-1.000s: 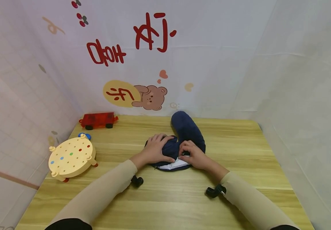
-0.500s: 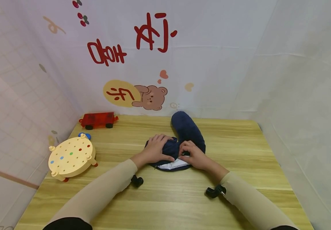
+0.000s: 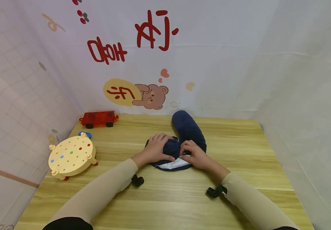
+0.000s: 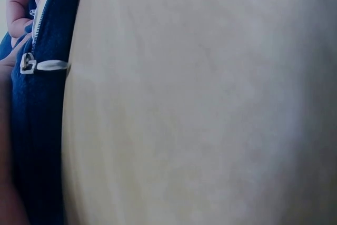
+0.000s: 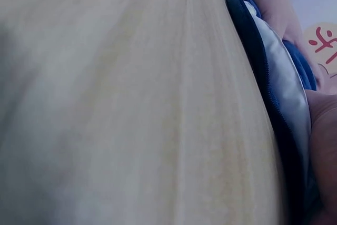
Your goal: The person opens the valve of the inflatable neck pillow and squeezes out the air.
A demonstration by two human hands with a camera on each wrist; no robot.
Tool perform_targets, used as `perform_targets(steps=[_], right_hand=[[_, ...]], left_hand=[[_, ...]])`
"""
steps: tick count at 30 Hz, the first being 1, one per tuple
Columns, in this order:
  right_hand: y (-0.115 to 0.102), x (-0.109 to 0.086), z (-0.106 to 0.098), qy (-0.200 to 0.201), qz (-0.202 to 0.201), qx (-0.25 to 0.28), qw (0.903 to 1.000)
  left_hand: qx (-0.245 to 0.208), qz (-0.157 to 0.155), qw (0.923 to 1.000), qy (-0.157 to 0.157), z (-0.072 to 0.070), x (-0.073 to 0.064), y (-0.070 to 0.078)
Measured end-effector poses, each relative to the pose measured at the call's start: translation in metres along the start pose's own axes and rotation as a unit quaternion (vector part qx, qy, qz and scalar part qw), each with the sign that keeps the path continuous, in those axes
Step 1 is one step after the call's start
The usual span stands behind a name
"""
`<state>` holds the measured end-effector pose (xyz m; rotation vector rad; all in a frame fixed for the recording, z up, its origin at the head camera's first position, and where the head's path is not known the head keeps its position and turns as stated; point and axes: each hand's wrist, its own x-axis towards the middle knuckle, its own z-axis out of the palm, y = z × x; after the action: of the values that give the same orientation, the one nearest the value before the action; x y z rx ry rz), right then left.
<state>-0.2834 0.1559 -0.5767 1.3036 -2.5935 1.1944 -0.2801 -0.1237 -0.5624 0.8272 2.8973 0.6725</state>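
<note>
The pillow [image 3: 187, 127] sits at mid-surface [image 3: 165, 207], one curved arm lying toward the back wall, the opened edge turned to the person, which likely suits both hands reaching it from the front. The left hand [image 3: 154, 150] rests on the near lobe, its fingers spread wide and thumb laid by the opening, apparently to steady the cloth. The right hand [image 3: 195, 155] has its fingers bent narrow at the opening's other end; they seem to pinch the edge, though the knuckles hide exactly what is held. Between the hands the white lining [image 3: 172, 164] shows where the zip [image 5: 271, 90] is parted. Its pull [image 4: 27, 64] lies at the left end. The toy table [image 3: 71, 156] and cart [image 3: 99, 119] stand well apart, leaving both arms room.
</note>
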Motion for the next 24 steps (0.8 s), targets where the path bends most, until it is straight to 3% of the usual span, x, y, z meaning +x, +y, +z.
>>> perform_targets(steps=[13, 24], right_hand=[[0.0007, -0.0023, 0.0002, 0.033, -0.004, 0.025, 0.9991], [-0.0016, 0.0021, 0.0025, -0.007, -0.004, 0.012, 0.9999]], left_hand=[[0.001, 0.003, 1.0, 0.004, -0.0029, 0.0002, 0.0016], [-0.011, 0.02, 0.9997, -0.003, -0.0035, -0.002, 0.0018]])
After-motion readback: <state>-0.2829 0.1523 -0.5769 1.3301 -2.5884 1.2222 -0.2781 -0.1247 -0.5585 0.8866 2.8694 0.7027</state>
